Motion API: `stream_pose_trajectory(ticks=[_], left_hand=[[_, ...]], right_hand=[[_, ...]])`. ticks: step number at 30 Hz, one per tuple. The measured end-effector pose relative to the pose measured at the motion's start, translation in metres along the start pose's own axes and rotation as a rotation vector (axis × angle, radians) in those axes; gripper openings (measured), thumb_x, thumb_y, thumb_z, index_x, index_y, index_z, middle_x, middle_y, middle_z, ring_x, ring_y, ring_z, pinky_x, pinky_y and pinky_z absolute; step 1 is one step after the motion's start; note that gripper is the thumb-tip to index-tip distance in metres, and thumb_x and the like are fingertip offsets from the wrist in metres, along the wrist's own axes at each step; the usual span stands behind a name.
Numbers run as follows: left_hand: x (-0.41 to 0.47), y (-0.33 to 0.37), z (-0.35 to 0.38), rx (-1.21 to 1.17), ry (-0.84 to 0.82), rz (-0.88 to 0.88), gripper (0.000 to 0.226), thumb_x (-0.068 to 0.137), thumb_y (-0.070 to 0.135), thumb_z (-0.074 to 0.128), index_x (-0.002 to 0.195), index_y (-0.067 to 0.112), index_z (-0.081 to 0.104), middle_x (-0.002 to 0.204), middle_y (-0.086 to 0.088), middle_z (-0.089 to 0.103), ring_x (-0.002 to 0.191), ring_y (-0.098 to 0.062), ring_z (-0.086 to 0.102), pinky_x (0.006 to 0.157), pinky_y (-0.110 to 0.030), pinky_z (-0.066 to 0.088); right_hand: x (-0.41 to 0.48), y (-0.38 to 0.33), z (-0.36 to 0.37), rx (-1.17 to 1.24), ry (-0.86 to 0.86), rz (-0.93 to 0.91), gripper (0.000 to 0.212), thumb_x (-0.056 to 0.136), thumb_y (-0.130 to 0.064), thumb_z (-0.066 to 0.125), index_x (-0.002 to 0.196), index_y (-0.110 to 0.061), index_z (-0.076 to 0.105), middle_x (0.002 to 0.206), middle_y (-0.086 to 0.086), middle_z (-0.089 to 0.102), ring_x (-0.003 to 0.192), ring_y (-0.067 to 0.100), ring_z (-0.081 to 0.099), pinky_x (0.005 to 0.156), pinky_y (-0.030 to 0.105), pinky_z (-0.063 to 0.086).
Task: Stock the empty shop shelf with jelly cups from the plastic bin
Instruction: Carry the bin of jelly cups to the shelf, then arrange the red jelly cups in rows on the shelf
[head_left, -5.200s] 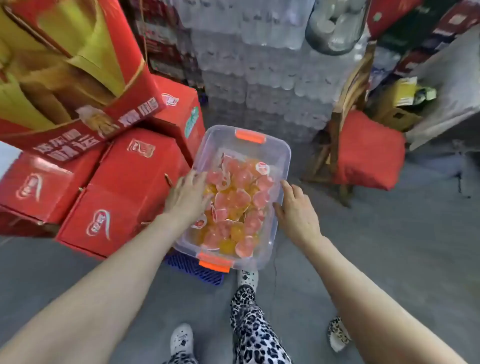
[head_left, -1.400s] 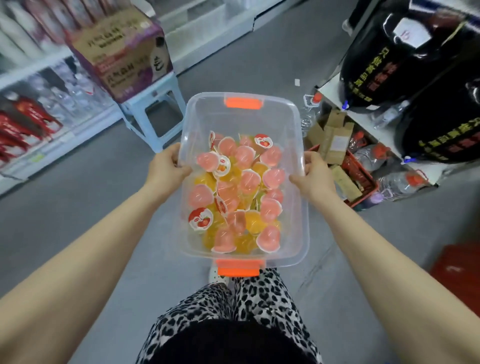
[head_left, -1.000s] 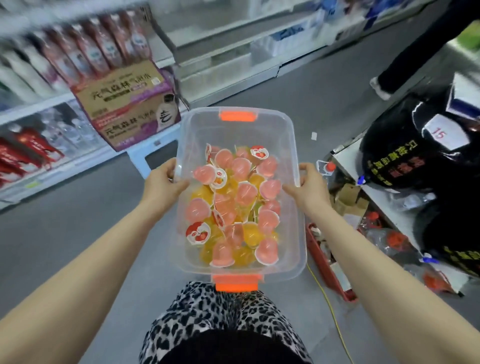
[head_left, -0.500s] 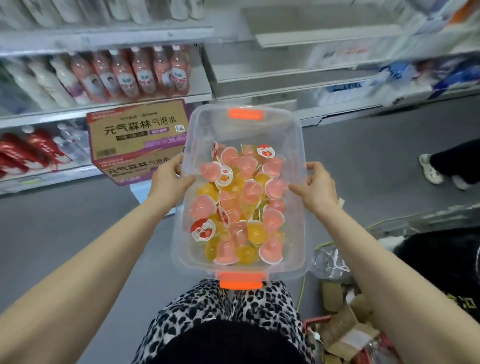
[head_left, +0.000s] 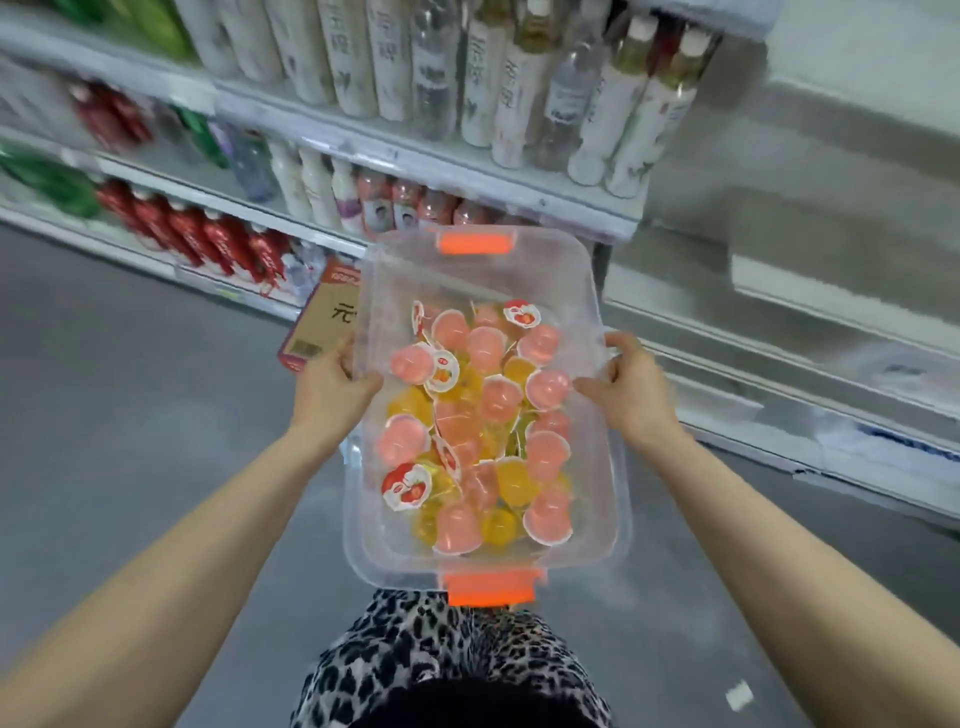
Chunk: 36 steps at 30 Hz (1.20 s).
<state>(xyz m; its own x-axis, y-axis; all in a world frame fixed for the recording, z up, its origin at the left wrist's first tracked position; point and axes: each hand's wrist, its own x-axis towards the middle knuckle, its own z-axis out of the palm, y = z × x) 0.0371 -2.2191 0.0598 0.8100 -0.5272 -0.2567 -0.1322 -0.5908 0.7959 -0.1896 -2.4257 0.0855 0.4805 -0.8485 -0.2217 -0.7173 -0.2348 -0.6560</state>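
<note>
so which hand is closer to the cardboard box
Left. The left hand grips the bin at its left rim, the box just beyond it; the right hand grips the opposite rim.

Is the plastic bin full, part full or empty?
Part full. Pink and yellow jelly cups lie heaped loosely in the bin, its far end bare.

White shelves (head_left: 447, 172) carry upright bottle rows: pale bottles (head_left: 395, 62) above, red bottles (head_left: 208, 239) below
</note>
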Motion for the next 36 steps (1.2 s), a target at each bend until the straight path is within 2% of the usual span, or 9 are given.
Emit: stream_pose_trajectory(ticks=[5, 8, 11, 13, 16, 19, 26, 30, 36], left_hand=[[0.022, -0.005, -0.014, -0.108, 0.195, -0.110, 0.059, 0.063, 0.024, 0.054, 0.121, 0.028, 0.062, 0.068, 0.008, 0.061, 0.059, -0.018, 0.051, 0.062, -0.030, 0.045], [0.040, -0.005, -0.024, -0.157, 0.271, -0.186, 0.052, 0.060, 0.026, 0.050, 0.111, 0.034, 0.060, 0.067, 0.005, 0.059, 0.059, -0.021, 0.052, 0.060, -0.031, 0.047], [0.049, -0.008, -0.032, -0.175, 0.372, -0.244, 0.043, 0.061, 0.026, 0.049, 0.103, 0.025, 0.060, 0.067, -0.001, 0.055, 0.059, -0.021, 0.051, 0.054, -0.030, 0.043], [0.053, -0.012, -0.033, -0.188, 0.426, -0.277, 0.045, 0.064, 0.024, 0.050, 0.107, 0.023, 0.060, 0.068, -0.007, 0.055, 0.057, -0.021, 0.049, 0.053, -0.032, 0.043], [0.057, -0.009, -0.031, -0.219, 0.486, -0.360, 0.044, 0.074, 0.013, 0.056, 0.116, 0.026, 0.059, 0.067, 0.004, 0.058, 0.058, -0.016, 0.054, 0.054, -0.028, 0.043], [0.056, -0.001, -0.022, -0.292, 0.576, -0.428, 0.052, 0.067, 0.026, 0.053, 0.118, 0.032, 0.058, 0.074, 0.008, 0.064, 0.064, -0.016, 0.061, 0.058, -0.029, 0.050], [0.051, 0.010, 0.012, -0.366, 0.773, -0.584, 0.045, 0.070, 0.018, 0.056, 0.113, 0.033, 0.058, 0.079, 0.000, 0.068, 0.068, -0.025, 0.065, 0.063, -0.045, 0.058], [0.048, 0.022, 0.028, -0.393, 0.846, -0.635, 0.049, 0.077, 0.010, 0.058, 0.121, 0.030, 0.057, 0.075, 0.008, 0.064, 0.062, -0.015, 0.060, 0.060, -0.036, 0.055], [0.046, 0.028, 0.029, -0.359, 0.836, -0.689, 0.047, 0.074, 0.020, 0.059, 0.118, 0.035, 0.054, 0.077, 0.012, 0.063, 0.068, -0.019, 0.063, 0.066, -0.044, 0.059]], right_hand=[[0.088, -0.052, 0.019, -0.124, -0.159, -0.183, 0.047, 0.079, -0.017, 0.073, 0.122, -0.016, 0.056, 0.087, -0.003, 0.058, 0.083, 0.025, 0.057, 0.069, 0.031, 0.040], [0.137, -0.085, 0.040, -0.126, -0.232, -0.290, 0.044, 0.078, -0.012, 0.072, 0.120, -0.018, 0.059, 0.102, 0.003, 0.068, 0.090, 0.026, 0.062, 0.081, 0.037, 0.050], [0.174, -0.119, 0.065, -0.172, -0.285, -0.376, 0.044, 0.077, -0.020, 0.073, 0.119, -0.023, 0.061, 0.100, 0.002, 0.070, 0.089, 0.024, 0.064, 0.083, 0.036, 0.052], [0.195, -0.137, 0.082, -0.194, -0.325, -0.444, 0.046, 0.076, -0.021, 0.072, 0.120, -0.026, 0.060, 0.098, 0.000, 0.071, 0.091, 0.025, 0.066, 0.086, 0.038, 0.052], [0.222, -0.158, 0.105, -0.220, -0.421, -0.519, 0.046, 0.079, -0.017, 0.071, 0.123, -0.024, 0.058, 0.098, 0.002, 0.071, 0.093, 0.027, 0.067, 0.088, 0.038, 0.052], [0.248, -0.177, 0.123, -0.286, -0.519, -0.601, 0.047, 0.080, -0.013, 0.072, 0.124, -0.020, 0.057, 0.105, 0.006, 0.071, 0.096, 0.029, 0.066, 0.087, 0.037, 0.052], [0.284, -0.208, 0.149, -0.382, -0.668, -0.784, 0.056, 0.085, -0.011, 0.069, 0.137, -0.016, 0.050, 0.124, 0.007, 0.063, 0.110, 0.028, 0.060, 0.087, 0.028, 0.043], [0.293, -0.214, 0.158, -0.421, -0.708, -0.838, 0.054, 0.086, -0.013, 0.068, 0.136, -0.017, 0.048, 0.106, 0.001, 0.059, 0.096, 0.022, 0.059, 0.079, 0.030, 0.043], [0.292, -0.214, 0.158, -0.481, -0.700, -0.876, 0.053, 0.090, -0.017, 0.063, 0.139, -0.021, 0.044, 0.089, 0.005, 0.056, 0.088, 0.027, 0.059, 0.072, 0.029, 0.036]])
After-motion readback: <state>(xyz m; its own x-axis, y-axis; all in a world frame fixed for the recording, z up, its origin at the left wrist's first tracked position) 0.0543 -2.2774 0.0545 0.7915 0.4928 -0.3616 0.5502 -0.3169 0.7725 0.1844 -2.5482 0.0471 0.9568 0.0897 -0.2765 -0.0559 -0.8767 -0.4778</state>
